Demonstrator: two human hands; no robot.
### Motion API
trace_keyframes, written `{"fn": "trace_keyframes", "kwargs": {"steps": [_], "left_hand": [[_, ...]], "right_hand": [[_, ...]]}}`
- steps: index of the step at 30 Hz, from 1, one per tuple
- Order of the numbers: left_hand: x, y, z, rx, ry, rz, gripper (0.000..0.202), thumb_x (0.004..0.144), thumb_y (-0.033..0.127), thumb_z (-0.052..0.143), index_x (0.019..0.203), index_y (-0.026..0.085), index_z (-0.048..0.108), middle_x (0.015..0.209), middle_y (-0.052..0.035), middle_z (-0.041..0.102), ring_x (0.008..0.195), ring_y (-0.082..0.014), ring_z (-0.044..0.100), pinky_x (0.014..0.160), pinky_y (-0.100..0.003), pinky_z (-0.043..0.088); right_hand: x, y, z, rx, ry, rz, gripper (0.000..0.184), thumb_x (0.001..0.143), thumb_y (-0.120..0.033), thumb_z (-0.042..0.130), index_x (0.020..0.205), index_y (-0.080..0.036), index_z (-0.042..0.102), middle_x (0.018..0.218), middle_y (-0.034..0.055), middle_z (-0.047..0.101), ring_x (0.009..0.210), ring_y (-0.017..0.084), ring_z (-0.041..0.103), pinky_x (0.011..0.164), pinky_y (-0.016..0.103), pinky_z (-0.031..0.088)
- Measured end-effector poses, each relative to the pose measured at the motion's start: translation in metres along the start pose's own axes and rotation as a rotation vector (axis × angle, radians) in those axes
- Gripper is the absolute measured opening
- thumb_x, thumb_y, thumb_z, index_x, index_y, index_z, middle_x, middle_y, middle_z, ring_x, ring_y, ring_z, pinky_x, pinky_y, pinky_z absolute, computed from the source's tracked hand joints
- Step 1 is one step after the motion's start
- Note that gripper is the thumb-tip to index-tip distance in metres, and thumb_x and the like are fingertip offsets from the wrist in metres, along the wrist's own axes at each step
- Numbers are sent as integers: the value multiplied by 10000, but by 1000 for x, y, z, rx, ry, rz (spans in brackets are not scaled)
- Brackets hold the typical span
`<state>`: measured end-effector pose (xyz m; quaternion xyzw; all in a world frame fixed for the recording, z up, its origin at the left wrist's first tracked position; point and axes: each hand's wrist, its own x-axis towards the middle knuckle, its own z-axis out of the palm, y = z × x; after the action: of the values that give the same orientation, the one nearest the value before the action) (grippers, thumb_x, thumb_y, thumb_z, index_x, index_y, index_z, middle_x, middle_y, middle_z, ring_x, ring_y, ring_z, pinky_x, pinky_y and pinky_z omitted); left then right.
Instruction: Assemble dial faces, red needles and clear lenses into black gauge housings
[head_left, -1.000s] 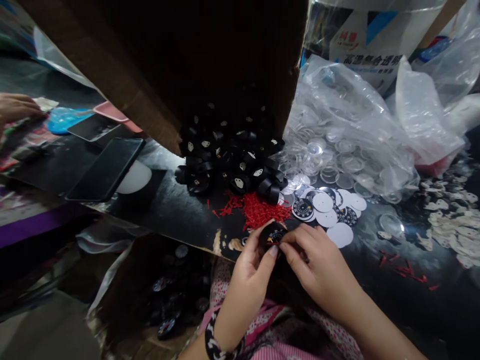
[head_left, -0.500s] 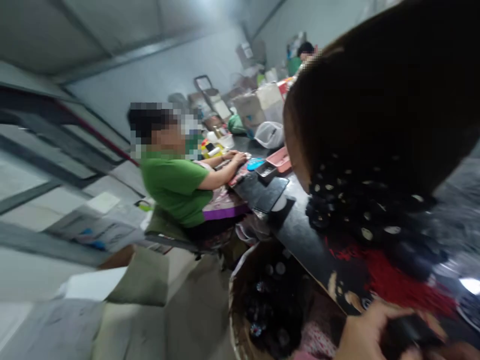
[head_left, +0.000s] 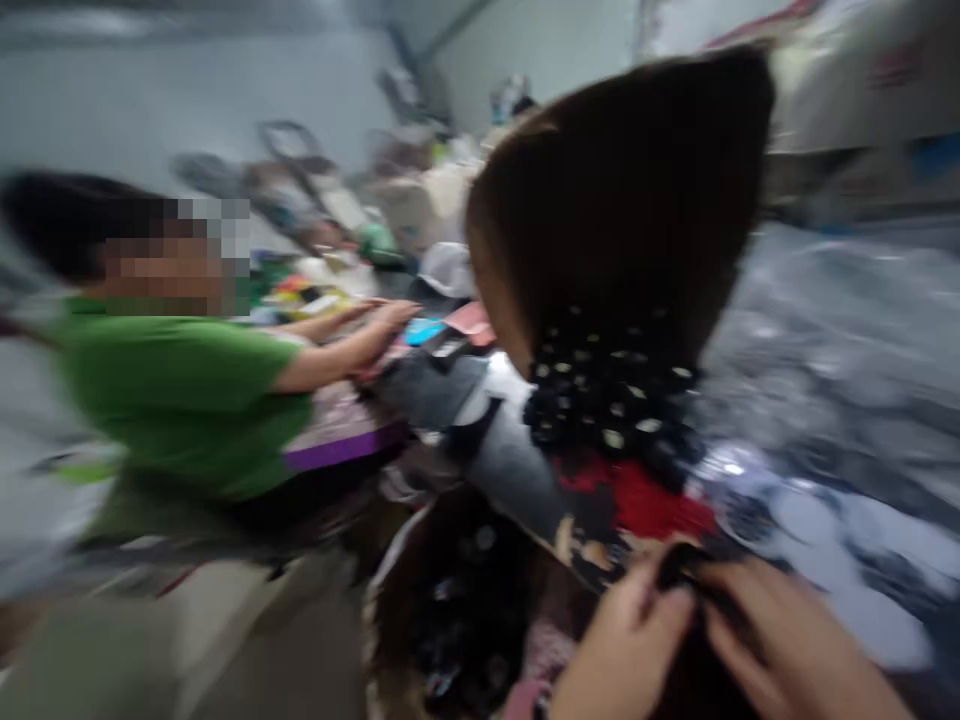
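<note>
Black part (head_left: 679,562) is sitting between the two hands, by the near edge of the table (head_left: 517,472), just this side of the red bits (head_left: 656,500). Risk (judged): the head cam is taking in a co-worker (head_left: 180,400) at far L, w/ the hands lying low R in view; if attention is wandering, the part could be slipping or twisting, esp. w/ a loose grip, & dropping toward the carton (head_left: 381,590) below. White discs (head_left: 806,515) are lying near the R hand (head_left: 787,625); a careless sweep could be scattering them.

Pose: L hand (head_left: 630,625) is closing round the part, thumb on the near side, fingers bending behind. R hand is meeting it from the R, fingers bent, approx. half curled; whether they're pinching anything, can't tell b/c of blur. Forearms are slanting inward from the bottom edge.
</note>
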<state>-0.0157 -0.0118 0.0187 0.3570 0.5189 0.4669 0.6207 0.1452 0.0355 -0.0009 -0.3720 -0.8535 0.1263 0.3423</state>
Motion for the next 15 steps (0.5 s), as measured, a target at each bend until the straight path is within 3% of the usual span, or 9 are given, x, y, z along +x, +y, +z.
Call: {"fn": "trace_keyframes", "kwargs": {"steps": [2,4,7,9,12,14,15], "left_hand": [[3,-6,4,3,74,-27,343,822,370,659,1129,230,719,1304,-71,643,1325,-282,478,1184,-445,229],[11,-20,8,-134,116,-161,334,777,392,713,1084,265,741,1316,-64,634,1339,-320,458,1166,-479,277],[20,-38,15,-291,108,-292,317,791,462,677,1073,331,740,1324,-39,629,1313,-354,481,1086,-506,410],[21,-39,16,-248,88,-261,312,765,448,713,1050,325,750,1326,-26,629,1349,-339,438,1125,-459,366],[23,-29,13,-187,106,-246,380,673,396,814,1028,274,759,1324,-38,631,1380,-330,392,1173,-433,272],[25,-23,11,-274,139,-264,426,647,425,828,1030,254,751,1324,-52,629,1330,-350,459,1125,-484,363],[26,-21,11,-333,152,-260,435,652,438,822,1035,248,744,1322,-59,627,1293,-354,501,1078,-498,429]], "right_hand": [[3,-13,-15,-134,-100,29,206,805,-85,488,901,-210,620,795,48,702,707,215,666,701,358,508],[8,-20,-19,-186,-135,121,157,806,-79,509,863,-188,607,786,45,684,737,216,646,788,384,494],[10,-23,-20,-193,-152,335,90,795,-100,570,802,-182,607,779,32,677,722,188,621,711,311,488],[10,-23,-23,-166,-162,458,82,792,-103,601,791,-182,622,760,17,679,698,168,616,644,267,474],[16,-6,-38,-8,-237,444,101,803,-98,628,797,-195,655,736,-28,692,646,112,624,595,193,460],[29,19,-52,-33,-206,386,105,844,-121,609,824,-198,677,766,-36,703,663,84,640,624,158,462],[36,34,-59,-201,-111,412,113,886,-169,576,853,-189,682,792,-21,702,690,88,649,649,166,465]]}}
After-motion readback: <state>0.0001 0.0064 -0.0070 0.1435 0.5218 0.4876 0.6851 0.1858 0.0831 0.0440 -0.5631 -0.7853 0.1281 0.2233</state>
